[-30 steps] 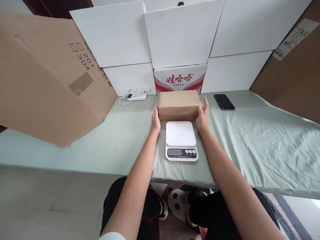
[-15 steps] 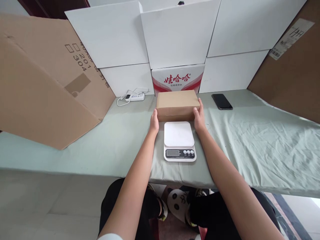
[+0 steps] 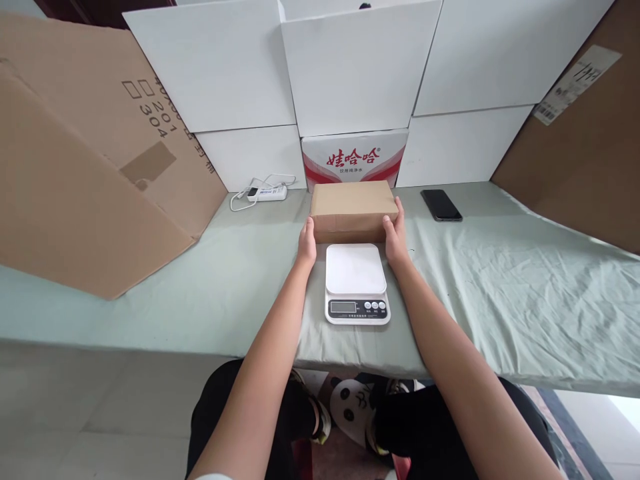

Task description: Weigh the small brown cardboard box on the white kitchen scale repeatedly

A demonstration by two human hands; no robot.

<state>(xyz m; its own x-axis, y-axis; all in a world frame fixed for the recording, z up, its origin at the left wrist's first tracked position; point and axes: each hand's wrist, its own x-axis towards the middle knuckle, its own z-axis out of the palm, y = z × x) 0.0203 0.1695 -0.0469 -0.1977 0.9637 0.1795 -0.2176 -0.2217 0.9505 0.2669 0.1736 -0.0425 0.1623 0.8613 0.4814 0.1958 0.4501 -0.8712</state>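
a pale green tablecloth [image 3: 225, 287] lies wrinkled toward the right; at its middle, the brown carton [image 3: 354, 208] is just beyond the white scale [image 3: 355, 270]. the left hand [image 3: 307, 243] and right hand [image 3: 397, 240] are clamped on the carton's opposite ends; a black phone [image 3: 441, 205] lies rightward.

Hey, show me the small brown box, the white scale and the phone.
Small brown box [image 3: 354, 203], head view: its top face.
White scale [image 3: 356, 275], head view: its weighing platform.
Phone [image 3: 441, 205], head view: its dark screen.
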